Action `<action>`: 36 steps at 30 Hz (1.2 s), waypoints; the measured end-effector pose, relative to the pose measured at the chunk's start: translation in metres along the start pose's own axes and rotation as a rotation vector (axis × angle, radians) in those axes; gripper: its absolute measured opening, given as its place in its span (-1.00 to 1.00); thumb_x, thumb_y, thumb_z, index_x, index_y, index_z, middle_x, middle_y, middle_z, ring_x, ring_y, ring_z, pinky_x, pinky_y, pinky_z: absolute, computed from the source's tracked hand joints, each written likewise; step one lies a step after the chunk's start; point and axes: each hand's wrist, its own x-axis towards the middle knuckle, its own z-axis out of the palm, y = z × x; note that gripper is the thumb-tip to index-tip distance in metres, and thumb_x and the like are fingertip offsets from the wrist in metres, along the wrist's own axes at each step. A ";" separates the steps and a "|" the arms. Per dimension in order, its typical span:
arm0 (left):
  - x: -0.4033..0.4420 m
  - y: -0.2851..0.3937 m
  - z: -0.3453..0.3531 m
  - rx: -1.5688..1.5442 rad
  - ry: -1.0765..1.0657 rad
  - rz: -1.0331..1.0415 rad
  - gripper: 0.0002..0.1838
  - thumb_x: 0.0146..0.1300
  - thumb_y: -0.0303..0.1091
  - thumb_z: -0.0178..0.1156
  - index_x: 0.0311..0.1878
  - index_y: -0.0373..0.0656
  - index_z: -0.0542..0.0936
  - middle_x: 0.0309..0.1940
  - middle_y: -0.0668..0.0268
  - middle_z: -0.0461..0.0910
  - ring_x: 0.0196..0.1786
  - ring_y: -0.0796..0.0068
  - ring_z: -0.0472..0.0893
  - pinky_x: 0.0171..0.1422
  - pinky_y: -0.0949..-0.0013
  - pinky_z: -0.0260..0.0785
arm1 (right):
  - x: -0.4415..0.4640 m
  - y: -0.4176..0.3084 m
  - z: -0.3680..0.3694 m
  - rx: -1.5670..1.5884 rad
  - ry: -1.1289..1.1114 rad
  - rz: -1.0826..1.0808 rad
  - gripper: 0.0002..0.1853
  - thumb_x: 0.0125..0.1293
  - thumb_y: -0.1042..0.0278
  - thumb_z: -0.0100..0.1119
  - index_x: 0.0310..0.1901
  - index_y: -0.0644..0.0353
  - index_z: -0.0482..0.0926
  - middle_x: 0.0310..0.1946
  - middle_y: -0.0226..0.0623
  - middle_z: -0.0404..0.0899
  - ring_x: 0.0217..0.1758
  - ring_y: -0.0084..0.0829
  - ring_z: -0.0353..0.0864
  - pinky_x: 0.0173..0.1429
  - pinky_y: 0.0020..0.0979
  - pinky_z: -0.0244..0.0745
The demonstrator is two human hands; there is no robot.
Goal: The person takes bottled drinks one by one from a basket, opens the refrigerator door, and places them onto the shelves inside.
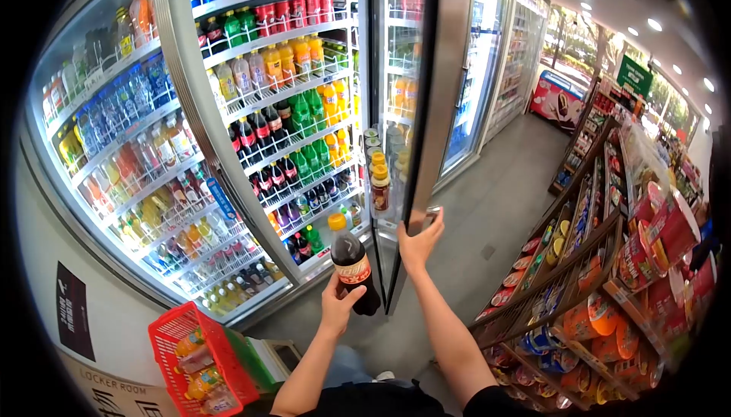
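Low, left hand (340,304) grips bottle (352,266); right hand (421,241) raised.

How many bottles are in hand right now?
1: the dark plastic bottle with a yellow cap and red label, upright in the left hand. The right hand is at the metal-framed glass cooler door, with no bottle visible in it.

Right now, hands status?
Left hand: holding dark soda bottle. Right hand: at fridge door, which stands open. Red basket holds bottles.
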 end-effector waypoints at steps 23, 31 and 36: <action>0.239 0.049 -0.082 0.155 -0.027 0.024 -0.43 0.35 -0.18 0.28 0.33 -0.24 0.41 0.07 0.29 0.57 0.12 0.51 0.52 0.26 0.40 0.31 | 0.067 -0.071 0.173 0.662 -1.313 0.089 -0.35 0.34 0.23 0.31 0.36 0.28 0.29 0.13 -0.17 0.52 0.07 -0.40 0.59 0.08 -0.36 0.56; 0.307 0.036 -0.132 0.135 0.016 -0.031 -0.44 0.27 -0.18 0.36 0.25 -0.25 0.49 0.01 0.28 0.60 -0.02 0.57 0.56 0.09 0.45 0.40 | 0.105 -0.078 0.254 0.518 -1.523 0.166 -0.38 0.33 0.28 0.33 0.33 0.30 0.31 0.09 -0.20 0.54 0.05 -0.42 0.61 0.02 -0.37 0.60; 0.334 0.017 -0.149 0.330 -0.006 -0.001 -0.46 0.27 -0.19 0.35 0.24 -0.25 0.49 0.02 0.26 0.60 0.03 0.53 0.58 0.13 0.43 0.42 | 0.105 -0.066 0.282 0.466 -1.516 0.104 -0.41 0.35 0.26 0.30 0.33 0.27 0.35 0.04 -0.19 0.59 0.00 -0.41 0.63 0.01 -0.39 0.59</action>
